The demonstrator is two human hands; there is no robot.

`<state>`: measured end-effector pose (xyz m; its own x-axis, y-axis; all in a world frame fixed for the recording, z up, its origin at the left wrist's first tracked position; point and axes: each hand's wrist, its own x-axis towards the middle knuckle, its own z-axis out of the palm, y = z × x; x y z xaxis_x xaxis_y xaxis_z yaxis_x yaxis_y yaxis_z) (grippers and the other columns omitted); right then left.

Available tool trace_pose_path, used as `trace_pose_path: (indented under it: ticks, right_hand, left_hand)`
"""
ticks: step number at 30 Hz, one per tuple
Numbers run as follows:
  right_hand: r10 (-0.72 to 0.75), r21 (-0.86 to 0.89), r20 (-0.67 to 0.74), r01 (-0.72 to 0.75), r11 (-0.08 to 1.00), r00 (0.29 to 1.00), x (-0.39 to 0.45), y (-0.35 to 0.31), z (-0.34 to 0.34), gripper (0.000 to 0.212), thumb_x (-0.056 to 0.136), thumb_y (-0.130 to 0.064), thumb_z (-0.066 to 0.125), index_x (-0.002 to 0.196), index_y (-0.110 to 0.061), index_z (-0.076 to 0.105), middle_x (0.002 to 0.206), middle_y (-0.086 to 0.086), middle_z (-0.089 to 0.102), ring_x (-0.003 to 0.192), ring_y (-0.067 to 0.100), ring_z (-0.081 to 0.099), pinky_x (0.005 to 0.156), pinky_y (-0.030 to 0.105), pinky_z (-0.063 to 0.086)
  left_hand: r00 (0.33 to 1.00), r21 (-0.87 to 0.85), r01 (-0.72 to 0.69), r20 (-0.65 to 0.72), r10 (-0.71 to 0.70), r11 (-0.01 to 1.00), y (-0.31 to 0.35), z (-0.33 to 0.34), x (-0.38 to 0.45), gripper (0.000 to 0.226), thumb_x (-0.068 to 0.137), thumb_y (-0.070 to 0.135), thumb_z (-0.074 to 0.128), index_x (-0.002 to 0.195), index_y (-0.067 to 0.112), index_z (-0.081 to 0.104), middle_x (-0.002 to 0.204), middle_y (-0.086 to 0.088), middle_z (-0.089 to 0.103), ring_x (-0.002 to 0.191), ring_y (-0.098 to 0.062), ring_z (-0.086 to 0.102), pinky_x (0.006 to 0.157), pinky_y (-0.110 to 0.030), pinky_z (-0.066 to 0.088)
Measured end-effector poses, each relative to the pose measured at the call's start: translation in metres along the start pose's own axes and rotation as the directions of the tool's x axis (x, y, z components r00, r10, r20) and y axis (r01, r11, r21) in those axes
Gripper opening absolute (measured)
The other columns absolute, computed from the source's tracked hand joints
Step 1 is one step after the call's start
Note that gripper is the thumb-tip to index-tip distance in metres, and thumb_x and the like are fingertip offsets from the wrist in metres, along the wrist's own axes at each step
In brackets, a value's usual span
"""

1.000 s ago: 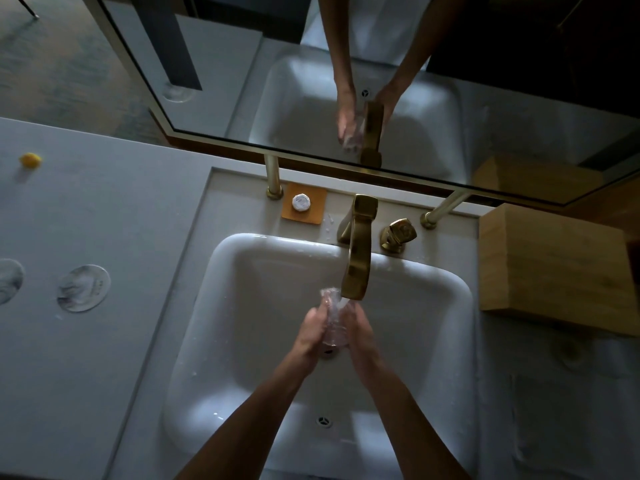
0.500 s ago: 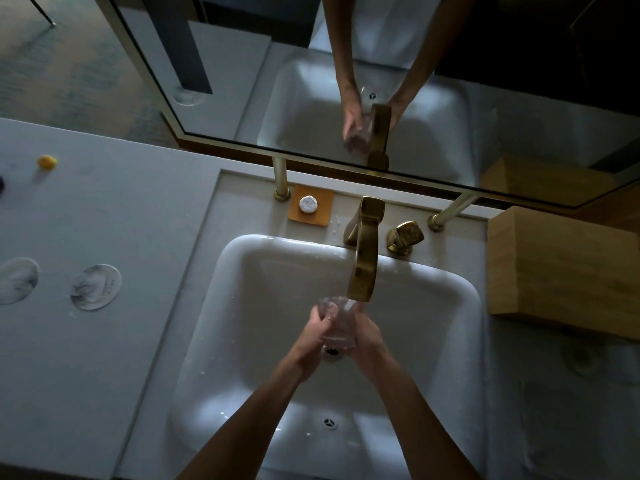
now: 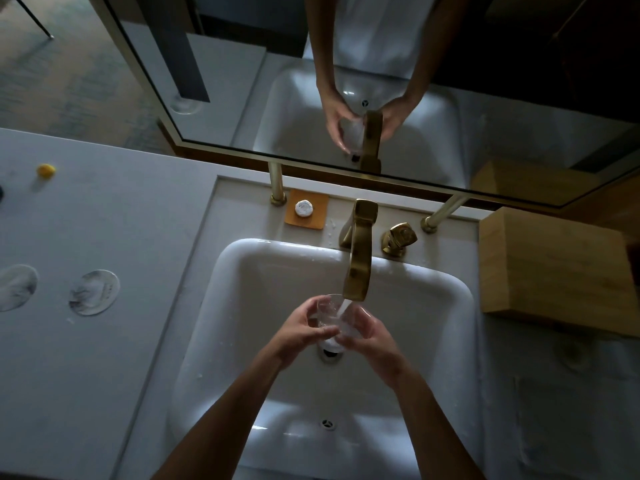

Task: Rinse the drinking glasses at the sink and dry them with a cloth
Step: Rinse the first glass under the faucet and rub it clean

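the drinking glass [image 3: 331, 318] is clasped from both sides, left hand [image 3: 300, 330] and right hand [image 3: 367, 335] closed around its wall, mouth up under the running water [image 3: 344, 309]. a slip is judged the main risk: glass and fingers are wet, and a drop would land on the hard sink [image 3: 242, 341] directly below the grip. just beyond the grip, the brass spout [image 3: 356, 271] overhangs the rim; a straight lift could knock it. open room lies below the spout and toward the body.
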<state>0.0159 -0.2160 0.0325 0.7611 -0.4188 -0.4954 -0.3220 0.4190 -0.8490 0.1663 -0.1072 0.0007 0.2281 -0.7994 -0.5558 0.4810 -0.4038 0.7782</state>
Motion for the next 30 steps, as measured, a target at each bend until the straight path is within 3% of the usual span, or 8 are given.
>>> trace_pose_path:
  ticks: [6, 11, 14, 17, 20, 24, 27, 30]
  right_hand:
    - [-0.038, -0.126, -0.114, 0.024, 0.992, 0.993, -0.003, -0.004, -0.008, 0.075, 0.061, 0.005, 0.088, 0.127, -0.012, 0.059, 0.124, 0.004, 0.068, 0.119, 0.02, 0.062, 0.097, 0.032, 0.053]
    - [-0.035, -0.084, -0.092, 0.027, 0.996, 0.995, -0.008, -0.011, -0.014, 0.077, 0.056, 0.002, 0.09, 0.125, -0.016, 0.061, 0.124, 0.003, 0.069, 0.12, 0.021, 0.061, 0.094, 0.029, 0.052]
    - [-0.039, -0.05, 0.006, 0.04, 0.998, 0.999, -0.008, -0.018, -0.014, 0.07, 0.068, 0.007, 0.082, 0.131, -0.012, 0.058, 0.13, 0.009, 0.065, 0.122, 0.027, 0.06, 0.101, 0.039, 0.05]
    - [-0.04, -0.038, 0.054, 0.042, 0.998, 0.998, -0.004, -0.015, -0.019, 0.07, 0.073, 0.023, 0.06, 0.137, -0.005, 0.051, 0.136, 0.019, 0.058, 0.129, 0.035, 0.053, 0.107, 0.049, 0.041]
    - [-0.035, -0.044, 0.041, 0.037, 0.998, 0.999, -0.002, -0.011, -0.021, 0.071, 0.071, 0.026, 0.045, 0.135, -0.003, 0.052, 0.136, 0.018, 0.059, 0.13, 0.032, 0.053, 0.105, 0.039, 0.046]
    - [-0.001, -0.083, 0.039, 0.004, 0.997, 0.999, -0.001, -0.02, -0.026, 0.062, 0.073, 0.015, 0.054, 0.132, -0.004, 0.055, 0.127, 0.012, 0.065, 0.118, 0.025, 0.062, 0.087, 0.031, 0.054]
    - [-0.028, -0.292, -0.051, 0.012, 0.956, 0.998, 0.007, -0.035, -0.042, 0.06, 0.076, 0.019, 0.05, 0.129, -0.009, 0.058, 0.127, 0.012, 0.065, 0.117, 0.026, 0.063, 0.08, 0.028, 0.055]
    - [-0.233, -0.648, -0.126, 0.098, 0.756, 0.964, 0.016, -0.063, -0.059, 0.056, 0.078, 0.019, 0.054, 0.121, -0.016, 0.065, 0.12, 0.007, 0.068, 0.108, 0.019, 0.066, 0.086, 0.032, 0.055]
  left_hand:
    - [0.997, 0.197, -0.07, 0.049, 0.062, 0.978, 0.004, 0.0, 0.002, 0.09, 0.056, 0.012, 0.092, 0.137, 0.022, 0.055, 0.134, 0.0, 0.059, 0.122, -0.012, 0.061, 0.098, -0.029, 0.053]
    - [0.994, 0.224, -0.077, 0.091, 0.057, 0.972, 0.012, 0.005, 0.001, 0.088, 0.056, 0.016, 0.093, 0.135, 0.025, 0.054, 0.137, 0.001, 0.057, 0.128, -0.017, 0.056, 0.097, -0.041, 0.057]
    - [0.994, 0.2, -0.064, 0.1, 0.045, 0.978, 0.015, 0.004, 0.0, 0.087, 0.058, 0.015, 0.094, 0.134, 0.027, 0.052, 0.14, -0.002, 0.055, 0.127, -0.024, 0.057, 0.098, -0.044, 0.056]
    - [0.995, 0.161, -0.062, 0.09, 0.048, 0.985, 0.013, 0.005, -0.001, 0.088, 0.059, 0.008, 0.093, 0.136, 0.023, 0.052, 0.138, -0.007, 0.059, 0.128, -0.024, 0.057, 0.105, -0.04, 0.051]
    - [0.996, 0.144, -0.068, 0.065, 0.059, 0.987, 0.01, 0.006, 0.0, 0.086, 0.058, 0.004, 0.092, 0.135, 0.018, 0.054, 0.134, -0.008, 0.063, 0.128, -0.023, 0.058, 0.108, -0.038, 0.048]
    - [0.998, 0.143, -0.067, 0.02, 0.064, 0.988, 0.008, 0.012, 0.0, 0.089, 0.056, 0.012, 0.092, 0.135, 0.019, 0.053, 0.131, -0.007, 0.064, 0.123, -0.022, 0.061, 0.102, -0.032, 0.052]
    - [0.999, 0.122, -0.053, -0.007, 0.054, 0.991, 0.006, 0.013, 0.0, 0.089, 0.056, 0.009, 0.091, 0.135, 0.02, 0.052, 0.131, -0.006, 0.064, 0.118, -0.015, 0.063, 0.098, -0.027, 0.052]
    - [0.999, 0.103, -0.045, -0.013, 0.047, 0.994, 0.004, 0.009, 0.001, 0.089, 0.053, 0.011, 0.093, 0.132, 0.023, 0.052, 0.129, -0.004, 0.066, 0.116, -0.013, 0.065, 0.101, -0.028, 0.051]
